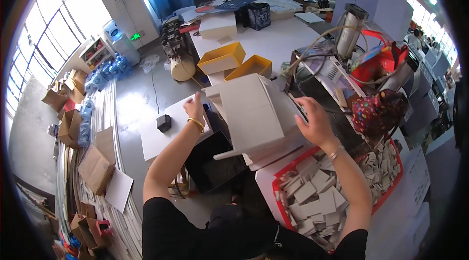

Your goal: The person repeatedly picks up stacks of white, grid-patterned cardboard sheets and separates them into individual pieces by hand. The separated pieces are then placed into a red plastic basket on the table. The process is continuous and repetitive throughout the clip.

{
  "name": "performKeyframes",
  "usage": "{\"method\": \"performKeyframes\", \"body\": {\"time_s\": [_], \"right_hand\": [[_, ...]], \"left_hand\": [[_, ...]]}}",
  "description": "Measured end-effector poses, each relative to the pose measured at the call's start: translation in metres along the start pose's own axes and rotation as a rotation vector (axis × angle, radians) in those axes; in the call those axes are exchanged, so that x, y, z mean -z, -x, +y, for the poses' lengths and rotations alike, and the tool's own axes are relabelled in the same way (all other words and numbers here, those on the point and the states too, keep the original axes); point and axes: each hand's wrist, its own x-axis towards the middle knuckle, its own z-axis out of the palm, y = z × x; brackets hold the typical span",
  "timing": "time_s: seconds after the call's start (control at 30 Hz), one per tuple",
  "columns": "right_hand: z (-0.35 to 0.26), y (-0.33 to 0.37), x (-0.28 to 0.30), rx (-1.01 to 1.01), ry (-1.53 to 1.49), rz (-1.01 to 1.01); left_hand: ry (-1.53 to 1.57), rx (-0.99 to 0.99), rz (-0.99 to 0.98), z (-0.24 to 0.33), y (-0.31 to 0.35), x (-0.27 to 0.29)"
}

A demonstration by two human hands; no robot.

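A large beige box-shaped thing stands in front of me at the table's near end, with a flat flap sticking out at its lower left. My left hand, a gold bangle at its wrist, is raised beside its left side, fingers curled together; whatever they hold, if anything, cannot be made out. On the other side my right hand is spread, thumb and fingers apart, near the box's right side with nothing in it. Below my right forearm sits a red crate full of grey board pieces. A black open bin is below the left forearm.
Two yellow open boxes and a white stack lie on the long table. To the right are cables, a metal cylinder, a red bag and a patterned cloth bundle. Cartons line the left wall.
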Motion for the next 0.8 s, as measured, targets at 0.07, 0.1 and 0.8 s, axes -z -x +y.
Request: {"method": "performKeyframes", "body": {"time_s": [0.07, 0.1, 0.8], "right_hand": [[0.022, -0.026, -0.046, -0.075, 0.020, 0.017], [0.033, -0.038, -0.074, -0.108, 0.023, 0.009], [0.119, -0.105, -0.197, -1.080, -0.552, -0.142]], "left_hand": [[0.115, 0.296, -0.288, 0.005, -0.004, -0.003], [0.184, 0.400, -0.392, -0.009, -0.020, -0.005], [0.416, 0.444, -0.615, -0.059, 0.018, -0.029]]}}
